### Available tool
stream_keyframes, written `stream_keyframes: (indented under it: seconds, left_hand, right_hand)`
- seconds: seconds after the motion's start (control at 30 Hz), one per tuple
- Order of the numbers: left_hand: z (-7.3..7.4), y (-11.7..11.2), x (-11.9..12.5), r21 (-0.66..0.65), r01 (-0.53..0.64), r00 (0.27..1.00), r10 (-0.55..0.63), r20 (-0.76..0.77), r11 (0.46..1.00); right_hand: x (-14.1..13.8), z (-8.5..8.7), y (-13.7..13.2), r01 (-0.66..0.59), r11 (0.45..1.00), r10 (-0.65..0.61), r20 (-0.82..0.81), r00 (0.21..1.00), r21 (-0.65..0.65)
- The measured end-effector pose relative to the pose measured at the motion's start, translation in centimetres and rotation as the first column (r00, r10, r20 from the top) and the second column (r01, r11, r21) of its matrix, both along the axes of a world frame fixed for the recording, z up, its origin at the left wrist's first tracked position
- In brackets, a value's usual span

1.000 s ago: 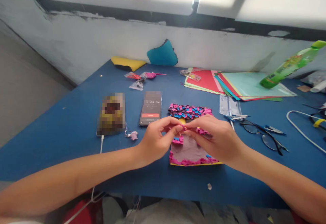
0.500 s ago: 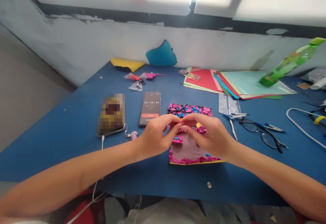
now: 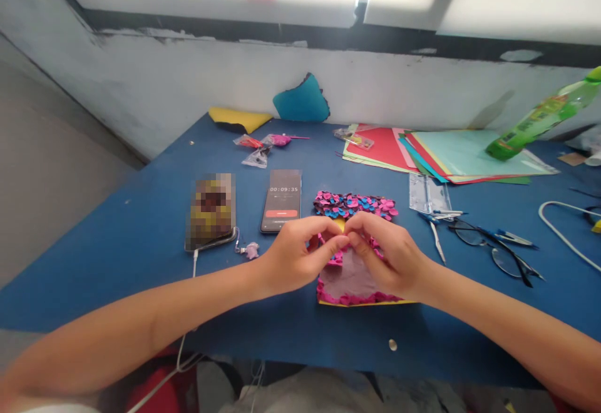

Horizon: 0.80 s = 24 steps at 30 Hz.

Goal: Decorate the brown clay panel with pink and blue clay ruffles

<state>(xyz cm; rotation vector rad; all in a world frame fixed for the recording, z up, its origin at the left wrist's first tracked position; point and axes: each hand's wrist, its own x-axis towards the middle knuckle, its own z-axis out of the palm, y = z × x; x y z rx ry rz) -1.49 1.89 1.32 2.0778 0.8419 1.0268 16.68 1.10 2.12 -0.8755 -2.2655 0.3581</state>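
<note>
Both hands meet, fingertips together, just above a decorated panel (image 3: 352, 277) with a yellow edge, a greyish-mauve middle and borders of small pink, blue and dark petal-like pieces. My left hand (image 3: 305, 253) is closed in a pinch. Against it, my right hand (image 3: 389, 253) pinches too. Whatever is between the fingertips is hidden now. A dense strip of petal-like pieces (image 3: 354, 204) runs along the panel's far edge. Behind the fingers a bit of yellow shows. Parts of the panel's middle and right side are covered by my hands.
A phone showing a timer (image 3: 282, 200) lies left of the panel, beside a second phone (image 3: 211, 213) on a white cable. To the right are eyeglasses (image 3: 504, 260), a compass (image 3: 439, 241) and a clear plastic case (image 3: 429, 194). Farther back are coloured paper sheets (image 3: 469, 150) and a green bottle (image 3: 539, 119).
My joined fingertips have shifted slightly down and closed tighter; the small pink bit seen between them earlier is now hidden. The whole view has slid a little, and the timer advanced one second.
</note>
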Motion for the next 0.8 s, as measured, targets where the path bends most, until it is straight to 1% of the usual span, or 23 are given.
stream_keyframes:
  seconds: [0.07,0.13,0.2,0.23,0.3,0.37,0.43,0.6,0.8]
  left_hand:
    - [0.3,0.9,-0.4,0.019,-0.041,0.996,0.043,-0.083,0.999]
    - [0.4,2.0,-0.9,0.102,-0.125,0.967,0.144,-0.212,0.987]
    - [0.2,3.2,-1.5,0.223,-0.213,0.901,0.279,-0.332,0.951]
    - [0.0,3.6,-1.6,0.257,-0.224,0.863,0.314,-0.396,0.94]
    - [-0.4,4.1,-1.8,0.272,-0.207,0.814,0.32,-0.485,0.94]
    - [-0.8,4.1,-1.7,0.278,-0.186,0.779,0.313,-0.542,0.943]
    - [-1.1,3.8,-1.5,0.282,-0.172,0.752,0.311,-0.581,0.944]
    - [-1.5,3.3,-0.9,0.227,-0.165,0.722,0.274,-0.636,0.96]
    - [-1.4,2.8,-0.4,0.239,-0.142,0.74,0.263,-0.619,0.961]
  right_hand:
    - [0.2,0.1,0.1,0.04,0.999,-0.04,0.01,0.999,-0.003]
    - [0.3,-0.1,0.4,0.081,0.996,-0.082,0.025,0.996,0.039]
    - [0.4,-0.5,0.6,0.109,0.992,-0.114,0.089,0.989,0.064]
    - [0.3,-0.8,0.7,0.122,0.991,-0.128,0.139,0.982,0.052]
    - [0.2,-1.2,1.0,0.159,0.987,-0.15,0.263,0.953,-0.012]
    - [0.1,-1.4,1.1,0.21,0.975,-0.17,0.368,0.914,-0.071]
    - [0.0,-1.5,1.2,0.254,0.963,-0.19,0.436,0.88,-0.093]
    - [-0.1,-1.2,1.1,0.275,0.956,-0.191,0.492,0.85,-0.104]
    - [-0.3,-1.2,1.1,0.264,0.96,-0.181,0.512,0.84,-0.094]
